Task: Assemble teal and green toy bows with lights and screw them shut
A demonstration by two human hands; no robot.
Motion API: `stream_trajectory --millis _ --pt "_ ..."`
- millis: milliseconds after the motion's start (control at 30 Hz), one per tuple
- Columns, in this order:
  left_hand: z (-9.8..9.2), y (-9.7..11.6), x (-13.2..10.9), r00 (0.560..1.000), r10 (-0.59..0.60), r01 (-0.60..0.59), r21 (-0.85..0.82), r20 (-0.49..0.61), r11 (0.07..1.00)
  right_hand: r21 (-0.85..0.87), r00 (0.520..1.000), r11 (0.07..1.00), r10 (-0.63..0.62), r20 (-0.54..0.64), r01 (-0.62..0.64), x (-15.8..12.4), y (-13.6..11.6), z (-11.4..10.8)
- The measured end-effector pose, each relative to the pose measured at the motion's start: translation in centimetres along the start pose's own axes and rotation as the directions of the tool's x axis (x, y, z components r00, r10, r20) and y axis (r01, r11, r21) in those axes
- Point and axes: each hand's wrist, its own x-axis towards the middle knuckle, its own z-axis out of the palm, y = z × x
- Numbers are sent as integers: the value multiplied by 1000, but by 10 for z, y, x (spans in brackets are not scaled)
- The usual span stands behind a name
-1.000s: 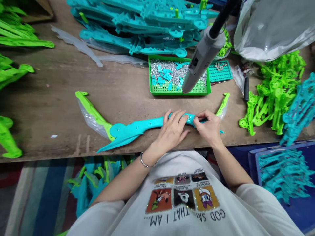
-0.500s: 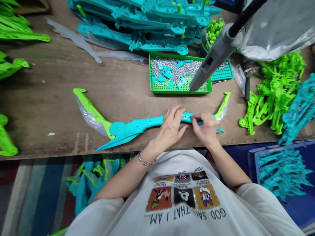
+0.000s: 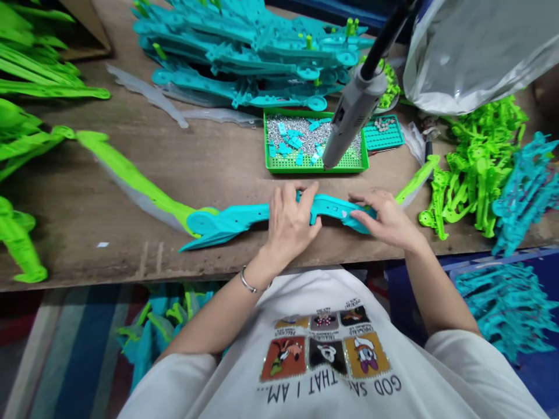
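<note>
Your left hand (image 3: 288, 218) is wrapped over the middle of the blue bow (image 3: 334, 205), gripping it with the thumb on the side nearest you. Your right hand (image 3: 384, 218) grasps the bow near its right end between thumb and fingers. The bow runs along the table's (image 3: 209, 157) near edge; you cannot tell here whether it rests on the surface or is slightly raised. A green limb (image 3: 144, 189) slants from its left end toward the table's left side, and a shorter-looking one (image 3: 413, 186) shows past your right hand.

Beyond your hands, a green tray (image 3: 301, 170) holds metal bits and blue clips (image 3: 294, 141), with a grey driver (image 3: 353, 116) hanging over it. Blue parts (image 3: 262, 58) are heaped toward the table's far edge, and green parts (image 3: 476, 163) lie near its right edge.
</note>
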Motion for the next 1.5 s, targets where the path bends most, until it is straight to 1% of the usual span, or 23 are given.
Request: stream_trajectory --millis 33,100,200,300,400,567,667,733,800,867,900,933,967,1000,1033,1067,1100,1167,1200,1233,1333,1433,1500 --pt "-4 -2 0 999 31 -31 1 -37 1000 -21 1000 1000 -17 16 17 0 -3 -1" --pt "-13 -6 0 993 92 -92 10 -73 996 -63 998 997 -52 -25 50 0 -12 1" --pt "-28 -8 -1 985 165 -163 40 -56 986 -112 987 990 -104 -124 90 -4 -23 13" --pt "-38 -6 1 975 222 -219 72 -32 973 -96 977 985 -154 -147 141 -8 -29 28" --pt "-40 -4 3 967 253 -248 97 -34 964 -56 974 986 -166 -153 160 -11 -31 39" --pt "-37 -11 8 945 325 -320 114 -25 941 -113 965 986 -145 -218 122 -9 -33 51" --pt "-38 -17 13 933 359 -357 115 8 927 -112 952 982 -173 -251 149 -11 -36 50" --pt "-41 -18 14 931 361 -364 120 43 924 -71 933 979 -202 -297 190 -23 -35 44" --pt "-46 -14 15 935 348 -354 130 67 926 -38 887 977 -206 -413 209 -44 -28 37" --pt "-50 -5 14 942 325 -333 147 80 931 13 808 988 -118 -577 153 -69 -15 33" --pt "-51 1 13 945 314 -325 159 90 932 79 761 993 -19 -649 92 -81 -6 33" --pt "-50 9 12 946 306 -321 169 109 932 182 711 983 111 -694 25 -90 3 34" --pt "-48 17 11 943 303 -324 176 135 930 301 660 953 245 -710 -30 -96 11 37" --pt "-44 27 11 938 305 -333 179 164 926 420 619 905 365 -696 -61 -99 18 41" --pt "-39 36 10 930 313 -347 178 196 921 521 603 851 451 -658 -68 -100 24 45" --pt "-32 45 11 919 325 -364 171 222 915 597 622 800 496 -606 -56 -98 28 50" --pt "-24 53 11 911 337 -380 163 239 911 654 669 756 505 -545 -38 -94 31 54" --pt "-9 67 12 897 359 -404 148 256 903 727 784 686 467 -409 -29 -85 33 59" --pt "-2 72 13 892 369 -414 141 261 899 745 819 666 448 -357 -39 -81 34 62" --pt "4 75 14 888 378 -421 134 262 897 751 834 658 441 -332 -49 -78 35 63" --pt "14 80 15 888 394 -428 111 238 897 733 826 679 435 -358 -40 -71 41 68" --pt "19 81 15 900 390 -415 104 195 904 722 824 691 415 -385 -11 -66 44 73" --pt "21 80 15 910 377 -398 107 172 911 722 802 692 436 -408 -8 -63 43 76"
